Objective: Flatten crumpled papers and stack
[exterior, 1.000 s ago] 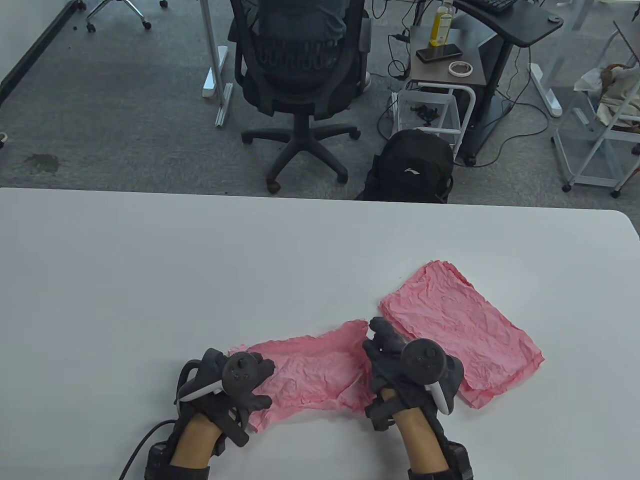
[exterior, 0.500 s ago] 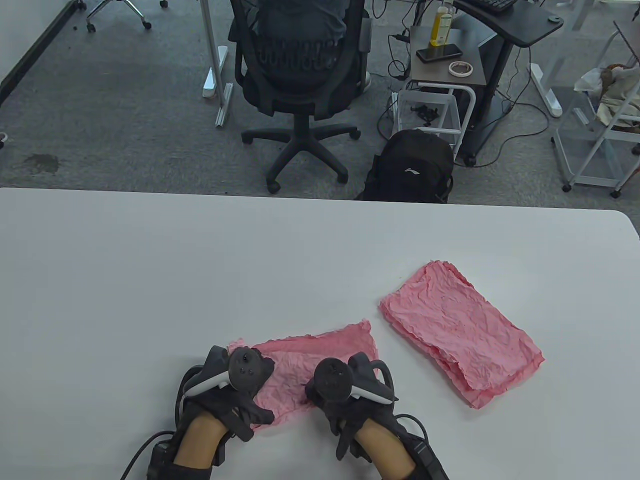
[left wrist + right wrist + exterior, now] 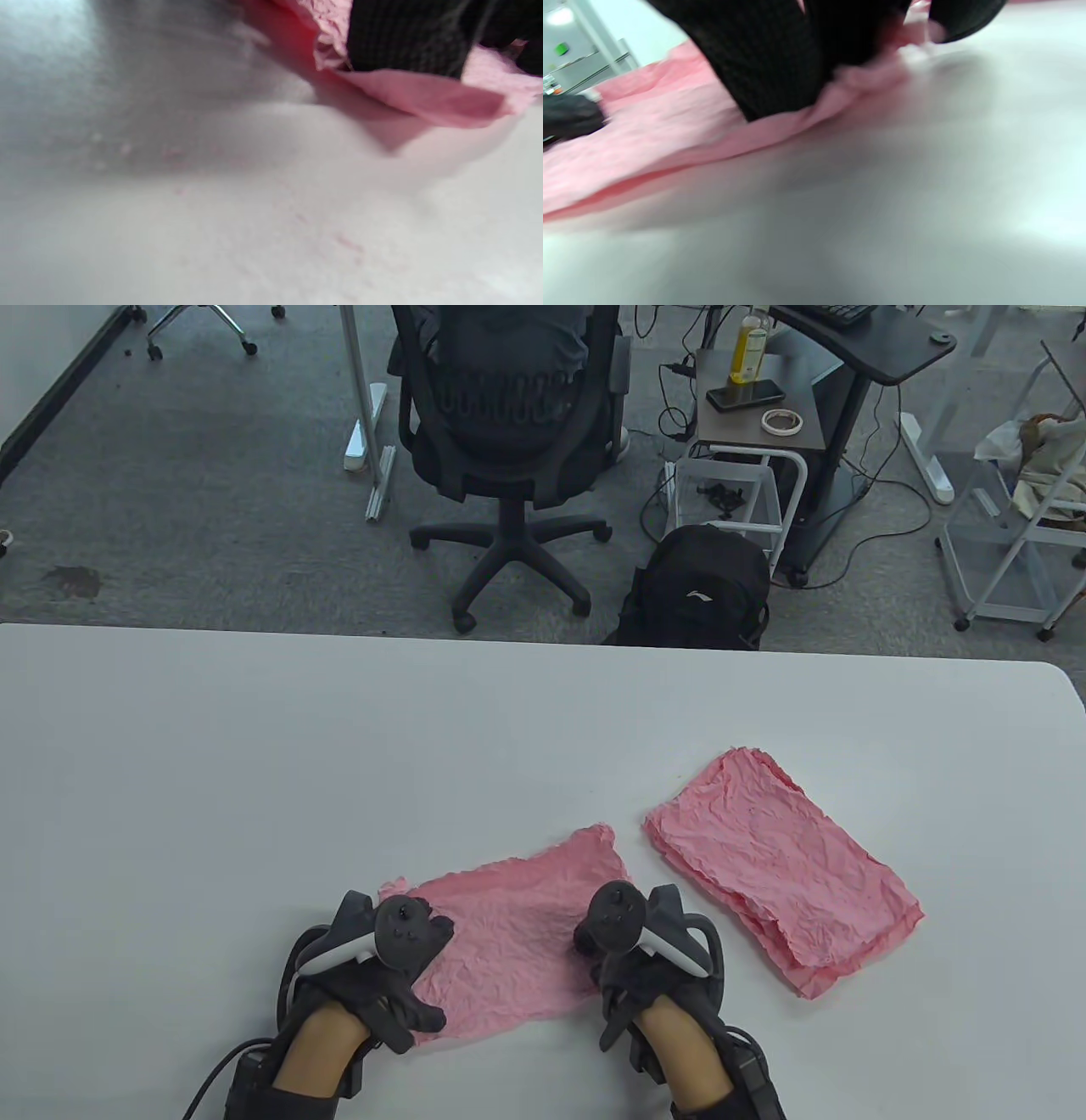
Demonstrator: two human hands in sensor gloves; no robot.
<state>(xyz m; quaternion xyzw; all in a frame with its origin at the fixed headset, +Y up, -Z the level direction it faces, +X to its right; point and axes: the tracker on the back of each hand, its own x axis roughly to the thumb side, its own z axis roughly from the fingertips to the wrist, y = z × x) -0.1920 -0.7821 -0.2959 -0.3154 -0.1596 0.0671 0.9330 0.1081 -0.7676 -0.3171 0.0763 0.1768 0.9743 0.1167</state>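
Note:
A wrinkled pink paper sheet (image 3: pixel 517 929) lies spread on the white table (image 3: pixel 254 772) near the front edge. My left hand (image 3: pixel 416 984) presses on its near left part. My right hand (image 3: pixel 607 976) presses on its near right edge. In the left wrist view a gloved finger (image 3: pixel 403 38) rests on the sheet (image 3: pixel 424 97), whose edge curls up off the table. In the right wrist view my fingers (image 3: pixel 772 59) lie on the sheet (image 3: pixel 649 123). A stack of flattened pink sheets (image 3: pixel 780 869) lies to the right, apart from both hands.
Beyond the table's far edge stand an office chair (image 3: pixel 509 415), a black backpack (image 3: pixel 700 589), a small cart (image 3: pixel 751 407) and a wire rack (image 3: pixel 1027 517) on the grey carpet.
My right hand went from the sheet's right end to its middle, then slid back right to the near right edge. The sheet now lies wider and flatter. My left hand stayed put.

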